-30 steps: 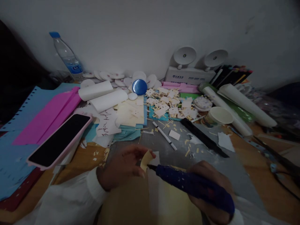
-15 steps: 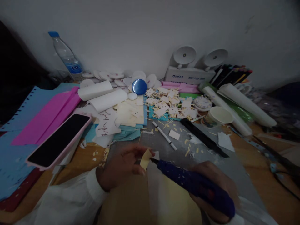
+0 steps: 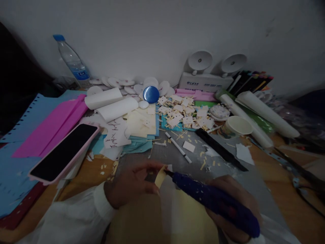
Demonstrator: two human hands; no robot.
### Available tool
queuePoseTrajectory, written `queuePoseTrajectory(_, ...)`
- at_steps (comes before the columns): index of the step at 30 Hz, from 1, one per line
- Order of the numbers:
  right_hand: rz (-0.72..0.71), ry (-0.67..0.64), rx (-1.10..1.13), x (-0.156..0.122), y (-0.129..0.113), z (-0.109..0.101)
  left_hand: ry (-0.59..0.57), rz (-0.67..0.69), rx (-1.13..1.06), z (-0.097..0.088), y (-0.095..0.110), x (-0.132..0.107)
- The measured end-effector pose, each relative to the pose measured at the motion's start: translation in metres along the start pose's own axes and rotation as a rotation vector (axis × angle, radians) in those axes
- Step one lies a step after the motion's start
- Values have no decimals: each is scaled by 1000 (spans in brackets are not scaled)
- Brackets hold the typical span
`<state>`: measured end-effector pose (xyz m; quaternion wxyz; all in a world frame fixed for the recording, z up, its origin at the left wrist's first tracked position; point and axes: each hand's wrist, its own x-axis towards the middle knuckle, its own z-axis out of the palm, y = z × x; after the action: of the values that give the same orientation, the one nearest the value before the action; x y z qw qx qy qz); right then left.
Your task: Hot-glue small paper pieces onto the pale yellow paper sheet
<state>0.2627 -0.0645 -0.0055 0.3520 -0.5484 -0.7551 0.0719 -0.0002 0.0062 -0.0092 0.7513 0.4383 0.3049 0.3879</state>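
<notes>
My left hand (image 3: 137,183) pinches a small, curved cream paper strip (image 3: 159,177) between thumb and fingers. In my right hand (image 3: 233,196) is a dark blue-purple glue gun (image 3: 203,193), gripped around its body. Its dark nozzle points left, right at the strip's edge; whether it touches is too blurred to tell. Just behind the fingertips a bit of white paper shows. Below both hands lie larger brown and yellow sheets (image 3: 194,217), blurred, on the grey mat (image 3: 254,189).
Beyond the hands lie a white pen (image 3: 178,147), a small white square (image 3: 189,146) and a long black tool (image 3: 220,149). Small square paper figures (image 3: 177,112) are heaped behind. A phone (image 3: 64,152) is at left; a paper cup (image 3: 237,126) stands at right.
The glue gun has shifted slightly right and back. The paper strip and left fingertips have also moved a little to the right, and the strip has turned.
</notes>
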Motion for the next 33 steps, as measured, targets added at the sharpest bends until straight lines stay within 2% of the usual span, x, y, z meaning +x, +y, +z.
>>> queuePoseTrajectory(7,1,-2,18,3,-2,-3,-2,-22,72,-1,0,-1)
queuePoseTrajectory(16,-16,64,17,-1,0,3,-10,40,-5,-2,-1,0)
queuePoseTrajectory(19,-37,32,-32,4,-4,0,-1,41,-2,-1,0,1)
queuePoseTrajectory(24,-73,80,-139,18,-14,0,32,49,-18,0,7,2)
queuePoseTrajectory(26,-52,100,-163,21,-17,3,62,55,-24,0,9,3)
queuePoseTrajectory(29,29,209,-166,21,-18,6,100,80,-25,-1,12,6)
queuePoseTrajectory(33,209,305,-153,10,-10,-8,133,136,55,-5,18,9)
